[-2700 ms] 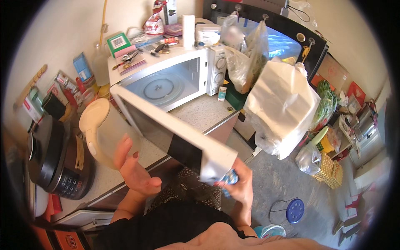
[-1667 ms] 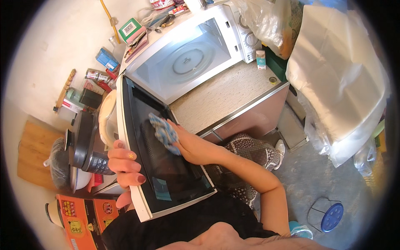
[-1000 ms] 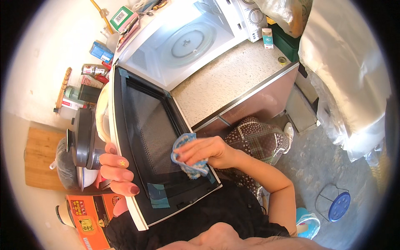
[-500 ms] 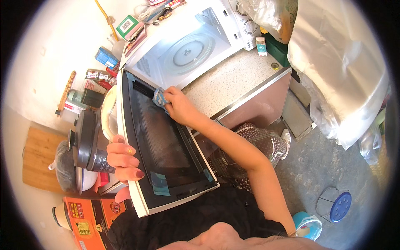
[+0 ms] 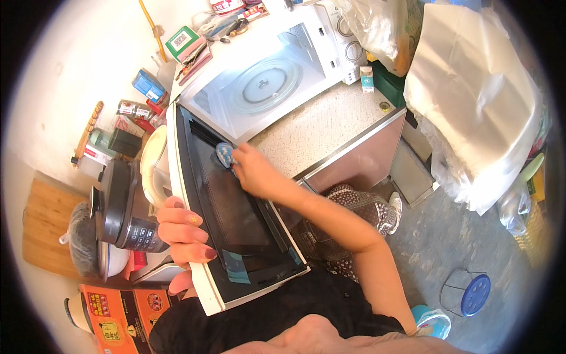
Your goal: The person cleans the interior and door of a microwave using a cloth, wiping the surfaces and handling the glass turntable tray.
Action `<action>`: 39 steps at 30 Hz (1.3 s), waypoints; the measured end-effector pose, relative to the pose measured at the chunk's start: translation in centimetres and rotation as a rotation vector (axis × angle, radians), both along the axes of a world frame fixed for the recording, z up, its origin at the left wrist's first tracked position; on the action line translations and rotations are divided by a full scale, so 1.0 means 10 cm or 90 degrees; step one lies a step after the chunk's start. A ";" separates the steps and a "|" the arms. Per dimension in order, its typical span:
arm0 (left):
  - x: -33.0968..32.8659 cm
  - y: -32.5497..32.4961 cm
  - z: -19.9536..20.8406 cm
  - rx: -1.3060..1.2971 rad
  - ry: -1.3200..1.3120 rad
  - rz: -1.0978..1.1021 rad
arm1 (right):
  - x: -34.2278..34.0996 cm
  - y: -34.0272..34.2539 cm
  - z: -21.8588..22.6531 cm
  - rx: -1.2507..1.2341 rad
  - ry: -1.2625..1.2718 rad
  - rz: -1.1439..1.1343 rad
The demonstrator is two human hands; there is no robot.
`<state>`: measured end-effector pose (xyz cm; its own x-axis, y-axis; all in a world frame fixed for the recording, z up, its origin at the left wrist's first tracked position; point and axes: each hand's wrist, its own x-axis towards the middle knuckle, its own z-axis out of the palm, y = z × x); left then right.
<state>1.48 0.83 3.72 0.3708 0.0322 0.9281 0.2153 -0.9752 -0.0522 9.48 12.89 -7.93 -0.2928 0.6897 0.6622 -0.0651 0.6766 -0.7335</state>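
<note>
A white microwave (image 5: 236,137) stands open on the counter, its lit cavity showing a round glass turntable (image 5: 266,82). The swung-out microwave door (image 5: 236,206) has a dark inner panel with bits of blue-green tape at its corners. My left hand (image 5: 187,236) is closed around the door's outer edge, with the fingers curled over the white frame. My right hand (image 5: 254,171) pinches a bunched blue patterned cloth (image 5: 224,154) against the inner panel, near its hinge-side upper part. The palm side of the right hand is hidden.
A speckled counter (image 5: 306,133) holds a small carton (image 5: 367,79). Left of the door stand a dark rice cooker (image 5: 121,203), bottles, a wooden board (image 5: 50,227) and an orange box (image 5: 118,318). A plastic-covered bulk (image 5: 471,100) hangs right. A blue-seated stool (image 5: 475,295) is on the floor.
My right hand and the cloth have moved slightly down along the door's inner panel. My left hand keeps its hold on the door edge. The whole view has shifted a little.
</note>
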 end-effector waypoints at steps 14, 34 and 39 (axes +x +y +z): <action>0.07 -0.16 -0.06 -0.026 -0.074 0.073 | 0.56 -0.65 0.59 -0.108 0.064 0.219; 0.08 -0.21 -0.01 -0.046 -0.048 0.105 | 0.75 0.43 0.07 -0.037 -0.035 -0.259; 0.11 -0.20 -0.01 -0.048 -0.069 0.107 | 0.24 1.18 -0.14 -0.032 -0.335 -0.446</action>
<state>2.58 -1.16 3.65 0.2527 0.1555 0.9550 0.3758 -0.9253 0.0512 11.92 24.68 -9.32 -0.0491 0.8502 0.5242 0.7083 0.3996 -0.5819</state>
